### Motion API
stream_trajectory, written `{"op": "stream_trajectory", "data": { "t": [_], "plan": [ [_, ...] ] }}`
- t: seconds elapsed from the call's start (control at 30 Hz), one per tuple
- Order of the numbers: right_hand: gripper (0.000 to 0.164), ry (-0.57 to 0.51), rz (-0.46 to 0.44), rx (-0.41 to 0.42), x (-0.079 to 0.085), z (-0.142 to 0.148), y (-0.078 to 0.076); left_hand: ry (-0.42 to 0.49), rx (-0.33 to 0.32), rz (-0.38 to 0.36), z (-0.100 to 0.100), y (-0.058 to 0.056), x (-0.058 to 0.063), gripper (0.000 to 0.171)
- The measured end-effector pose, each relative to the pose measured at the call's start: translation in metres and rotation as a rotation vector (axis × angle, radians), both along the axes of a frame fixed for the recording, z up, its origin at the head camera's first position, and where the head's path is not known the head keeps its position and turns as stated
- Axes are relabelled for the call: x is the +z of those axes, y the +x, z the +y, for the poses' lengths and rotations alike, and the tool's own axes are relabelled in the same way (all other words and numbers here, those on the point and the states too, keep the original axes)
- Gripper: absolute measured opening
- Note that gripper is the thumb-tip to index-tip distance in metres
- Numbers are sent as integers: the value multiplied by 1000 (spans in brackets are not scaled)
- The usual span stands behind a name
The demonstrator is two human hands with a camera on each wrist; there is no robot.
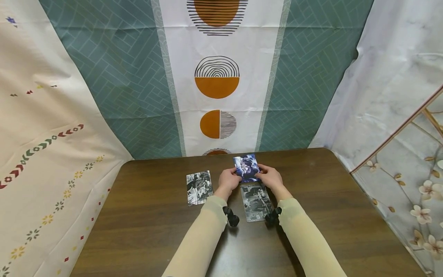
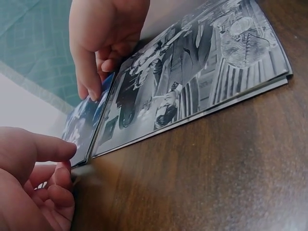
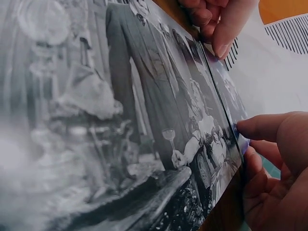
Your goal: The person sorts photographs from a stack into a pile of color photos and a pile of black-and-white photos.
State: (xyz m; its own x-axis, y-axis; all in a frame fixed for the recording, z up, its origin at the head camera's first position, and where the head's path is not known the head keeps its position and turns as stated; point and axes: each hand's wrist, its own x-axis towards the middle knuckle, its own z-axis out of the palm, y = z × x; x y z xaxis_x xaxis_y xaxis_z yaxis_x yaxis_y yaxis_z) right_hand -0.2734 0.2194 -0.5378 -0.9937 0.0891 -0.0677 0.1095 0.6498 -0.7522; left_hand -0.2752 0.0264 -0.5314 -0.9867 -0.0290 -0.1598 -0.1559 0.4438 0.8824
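A blue-and-purple picture card [image 1: 247, 168] is at the far middle of the table, pinched at its two sides. My left hand [image 1: 229, 180] holds its left edge, thumb on the face and the other fingers curled at the edge. On the opposite edge my right hand [image 1: 270, 177] pinches it the same way; the right wrist view shows this thumb and these fingers [image 3: 279, 163] close up. Directly in front lies a small stack of black-and-white picture cards [image 1: 256, 202], its near edge showing more than one layer in the left wrist view. Whether the blue card touches the table cannot be told.
Another black-and-white picture card [image 1: 199, 187] lies left of my left hand. The brown wooden table [image 1: 145, 223] ends at a patterned cloth [image 1: 217, 127] behind the hands. More hanging cloths border the left and right sides.
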Motion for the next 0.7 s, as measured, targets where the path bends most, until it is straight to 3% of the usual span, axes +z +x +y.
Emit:
{"op": "stream_trajectory", "data": {
  "t": [0.2, 0.7],
  "plan": [
    [55, 16, 5, 3, 2, 2, -1, 35, -11, -22, 0, -1, 3, 58],
    [54, 21, -9, 9, 3, 2, -1, 20, -19, -36, -1, -1, 5, 58]
  ]
}}
